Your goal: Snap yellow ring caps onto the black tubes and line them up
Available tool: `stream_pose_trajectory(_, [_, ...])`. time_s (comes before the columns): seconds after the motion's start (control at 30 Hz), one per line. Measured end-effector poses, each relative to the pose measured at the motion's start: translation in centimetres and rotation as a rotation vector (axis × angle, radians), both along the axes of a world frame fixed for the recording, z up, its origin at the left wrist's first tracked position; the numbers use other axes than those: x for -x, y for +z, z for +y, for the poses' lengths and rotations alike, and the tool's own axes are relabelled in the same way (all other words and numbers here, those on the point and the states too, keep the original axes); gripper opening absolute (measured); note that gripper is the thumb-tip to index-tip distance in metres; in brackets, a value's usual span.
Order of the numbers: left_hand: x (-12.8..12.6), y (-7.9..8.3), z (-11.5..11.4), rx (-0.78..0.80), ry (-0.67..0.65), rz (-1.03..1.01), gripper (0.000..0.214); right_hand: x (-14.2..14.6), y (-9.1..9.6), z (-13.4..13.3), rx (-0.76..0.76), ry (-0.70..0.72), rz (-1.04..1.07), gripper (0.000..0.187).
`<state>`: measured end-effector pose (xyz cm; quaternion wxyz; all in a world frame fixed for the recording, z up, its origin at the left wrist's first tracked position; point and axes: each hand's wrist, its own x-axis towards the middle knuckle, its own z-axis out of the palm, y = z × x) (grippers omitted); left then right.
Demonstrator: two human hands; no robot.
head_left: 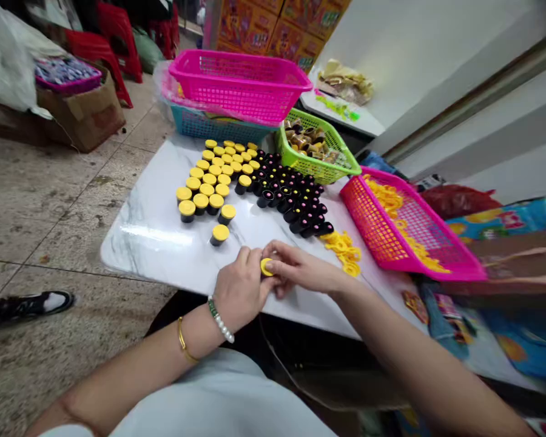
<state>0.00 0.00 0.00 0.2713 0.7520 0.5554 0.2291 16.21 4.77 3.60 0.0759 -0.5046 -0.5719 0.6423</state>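
Observation:
My left hand (240, 285) is closed around a small black cup with a yellow lid (266, 267), near the table's front edge. Over the lid my right hand (295, 268) presses its thumb, its fingers curled about the same piece. The cup's body is mostly hidden by my fingers. Just beyond stand two similar yellow-topped black cups (219, 234), in front of several rows of the same kind (207, 189). To their right are many open black cups (284, 194) with pink or yellow spots inside. Loose yellow rings (343, 250) lie beside my right forearm.
A pink basket (368, 224) of yellow rings leans at the table's right edge. Behind the cups stand a green basket (318, 167) of brownish pieces and a pink basket (236, 91) stacked on a blue one (222, 128). The white marbled table (136, 224) has a rounded left corner.

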Motion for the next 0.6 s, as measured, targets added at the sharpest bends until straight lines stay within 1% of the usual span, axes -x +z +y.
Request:
stream_pose_trajectory(0.07, [0.2, -0.1, -0.1, -0.006, -0.003, 0.027, 0.034, -0.8, -0.9, -0.7, 0.065, -0.075, 0.094, 0.050])
stream_pose_trajectory(0.13, [0.4, -0.2, -0.1, -0.022, -0.015, 0.040, 0.028, -1.3, -1.5, -1.0, 0.119, -0.117, 0.153, 0.050])
stream_pose_trajectory(0.2, [0.6, -0.3, -0.1, -0.049, -0.039, 0.039, 0.022, -1.4, -1.6, -0.8, 0.179, -0.122, 0.184, 0.049])
stream_pose_trajectory(0.27, [0.6, -0.5, 0.1, -0.066, -0.058, 0.022, 0.019, -1.2, -1.1, -0.2, 0.176, -0.095, 0.158, 0.046])
stream_pose_trajectory(0.37, [0.5, -0.7, 0.3, -0.086, -0.072, -0.021, 0.015, -0.5, -0.4, 0.4, 0.076, -0.062, 0.085, 0.044])
stream_pose_trajectory(0.47, [0.3, -0.9, 0.2, -0.123, -0.041, -0.058, 0.011, 0.3, -0.7, -0.6, -0.047, -0.074, 0.083, 0.040])
stream_pose_trajectory(0.53, [0.4, -0.8, -0.1, -0.158, -0.029, -0.095, 0.009, 0.4, -1.5, -2.1, -0.172, -0.159, 0.124, 0.040])
stream_pose_trajectory(0.6, [1.2, -0.6, -0.8, -0.201, -0.037, -0.144, 0.007, 0.0, -2.5, -3.9, -0.305, -0.307, 0.169, 0.040])
